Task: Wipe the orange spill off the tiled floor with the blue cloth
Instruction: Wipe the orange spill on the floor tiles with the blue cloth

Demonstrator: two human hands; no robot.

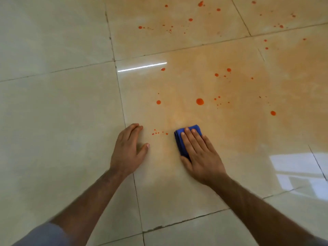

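cloth: folded blue cloth (184, 139) lay on the tiled floor (53, 121), at the near edge of the orange spill (200, 101)
right hand: right hand (198, 155) was flat on the cloth, fingers spread, pressing not grabbing
left hand: left hand (128, 150) was open, palm down on the floor left of the cloth
between them: few tiny orange drops (158, 133) just left of the cloth
spill: droplets and a faint orange smear beyond the cloth

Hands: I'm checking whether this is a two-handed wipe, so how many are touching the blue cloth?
1. The right hand lies flat on the folded blue cloth. The left hand rests bare on the tiled floor, apart from the cloth.
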